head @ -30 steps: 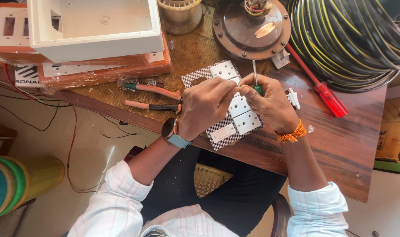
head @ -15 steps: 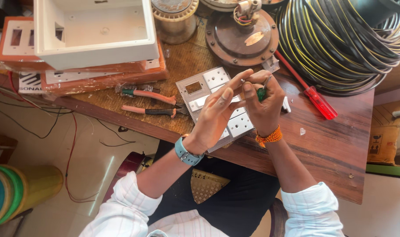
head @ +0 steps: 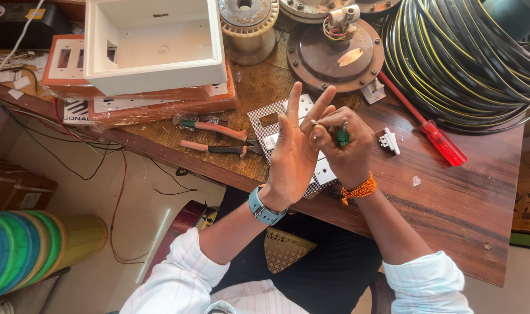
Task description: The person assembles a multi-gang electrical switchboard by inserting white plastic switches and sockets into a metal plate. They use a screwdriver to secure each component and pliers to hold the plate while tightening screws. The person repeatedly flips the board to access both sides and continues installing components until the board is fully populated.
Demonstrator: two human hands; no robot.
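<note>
My left hand (head: 291,154), with a blue watch on the wrist, is raised above a grey switch plate (head: 265,125), fingers spread and pointing away from me. My right hand (head: 346,157), with an orange thread band at the wrist, is closed around a small green-handled screwdriver (head: 342,138). Its thumb and forefinger meet my left forefinger at a tiny metal piece I cannot make out. Both hands hide most of the plate, which lies flat on the wooden table (head: 463,209).
Two pliers (head: 215,148) lie left of the plate. A loose white switch module (head: 388,141) and a red screwdriver (head: 445,142) lie to the right. Behind are a white plastic box (head: 154,46), a round metal part (head: 335,55) and a black-and-yellow cable coil (head: 468,52).
My left hand has lifted off the switch plate and opened, fingers now straight. My right hand has risen from the plate to meet it, still holding the green screwdriver.
</note>
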